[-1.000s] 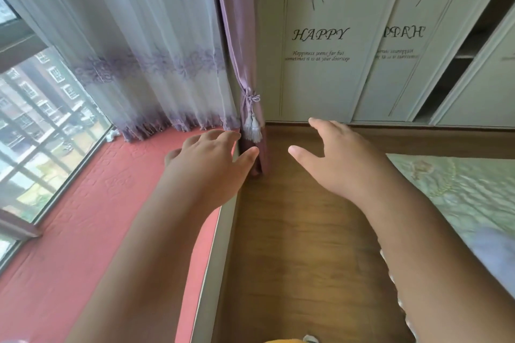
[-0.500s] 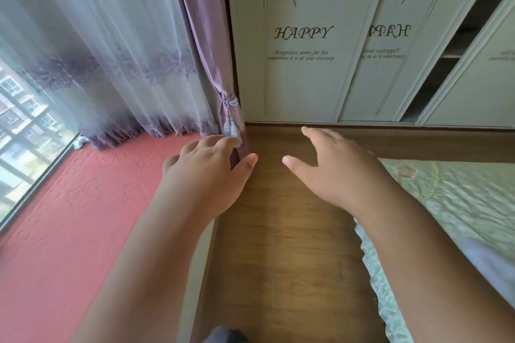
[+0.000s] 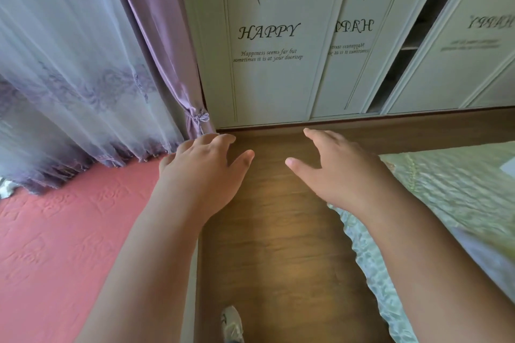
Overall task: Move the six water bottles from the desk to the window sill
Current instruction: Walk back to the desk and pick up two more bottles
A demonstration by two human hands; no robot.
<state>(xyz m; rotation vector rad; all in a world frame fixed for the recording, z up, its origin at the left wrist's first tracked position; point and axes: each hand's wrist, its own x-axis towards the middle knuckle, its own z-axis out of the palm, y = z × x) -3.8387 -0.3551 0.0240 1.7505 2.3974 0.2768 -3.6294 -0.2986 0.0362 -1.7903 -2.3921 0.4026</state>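
Head view: left hand [image 3: 203,172], right hand [image 3: 337,172], both empty

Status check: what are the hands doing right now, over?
Left hand open, empty. Right hand open, empty. No bottles or desk in view. Bed at right.

Purple curtain [image 3: 164,36] beside wardrobe [image 3: 278,64]; wood floor [image 3: 278,245]; green bedspread [image 3: 459,189].

The floor [image 3: 278,231] is showing smooth, faintly glossy wood grain. Left of it, an embossed matt red mat [image 3: 69,231] is lying under sheer cloth curtains [image 3: 69,64]; right, a quilted bedspread [image 3: 446,189] is shining softly.
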